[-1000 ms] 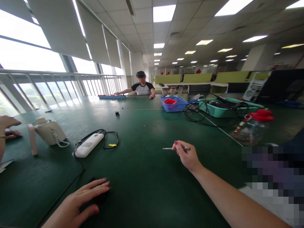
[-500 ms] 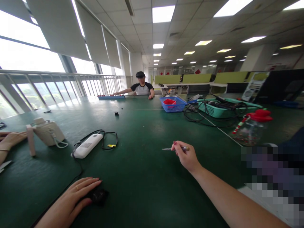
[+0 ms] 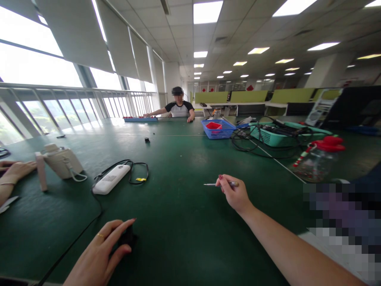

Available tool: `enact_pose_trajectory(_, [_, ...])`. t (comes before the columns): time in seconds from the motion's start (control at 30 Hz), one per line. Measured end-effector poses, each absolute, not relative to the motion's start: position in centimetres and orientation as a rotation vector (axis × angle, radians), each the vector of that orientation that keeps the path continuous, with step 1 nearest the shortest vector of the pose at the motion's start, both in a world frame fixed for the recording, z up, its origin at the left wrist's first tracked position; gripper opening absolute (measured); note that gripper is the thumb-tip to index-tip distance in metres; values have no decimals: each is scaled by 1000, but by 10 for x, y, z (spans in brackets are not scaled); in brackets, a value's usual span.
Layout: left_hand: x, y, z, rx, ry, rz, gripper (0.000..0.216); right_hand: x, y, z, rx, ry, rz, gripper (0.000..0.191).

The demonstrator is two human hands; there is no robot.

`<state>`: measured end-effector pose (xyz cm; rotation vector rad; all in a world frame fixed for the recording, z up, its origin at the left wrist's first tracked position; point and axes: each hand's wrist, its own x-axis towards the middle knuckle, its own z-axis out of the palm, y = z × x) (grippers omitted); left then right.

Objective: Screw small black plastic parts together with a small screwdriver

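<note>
In the lower left, my left hand [image 3: 102, 250] has its fingers and thumb closed around a small black object [image 3: 129, 236]. The fingers cover part of this dark object, which sits low over the green table, and its kind cannot be made out. A slim screwdriver [image 3: 210, 184] with a thin metal shaft is pinched in my right hand [image 3: 235, 194]. Its tip points left, and the handle's end shows behind the fingers. The screwdriver is apart from the black object.
A white power strip [image 3: 112, 179] with a black cable lies beyond my left hand. Near the left edge stand a beige bottle [image 3: 64, 162] and another person's hand [image 3: 22, 170]. Baskets, blue [image 3: 218, 132] and green [image 3: 268, 137], and a red-lidded jar [image 3: 320, 165] stand right; a person [image 3: 179, 108] sits opposite.
My left hand has moved right and curled its fingers around the black object, which it lay beside before. My right hand still holds the screwdriver in nearly the same place.
</note>
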<state>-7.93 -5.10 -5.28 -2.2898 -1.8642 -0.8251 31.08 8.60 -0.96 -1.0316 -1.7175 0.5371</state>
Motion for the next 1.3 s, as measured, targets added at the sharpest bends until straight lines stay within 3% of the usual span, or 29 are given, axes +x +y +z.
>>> enact_pose_trajectory(0.6, [-93, -43, -54, -2610, -1697, -566, 43, 311, 84, -8, -1012, -1721, 584, 47])
enact_pose_trajectory(0.8, [-106, -43, -47, -2641, -1650, -498, 53, 311, 86, -11, -996, -1728, 578, 45])
enact_pose_trajectory(0.93, [-105, -39, -39, -2646, -1717, -549, 40, 311, 86, -10, -1003, -1728, 585, 45])
enact_pose_trajectory(1.13, [-17, -22, 8, -2647, -1848, -761, 34, 309, 87, -10, -996, -1760, 505, 34])
enact_pose_trajectory(1.3, [79, 23, 40, -2917, -1618, -785, 32, 308, 91, -12, -1065, -1710, 403, 17])
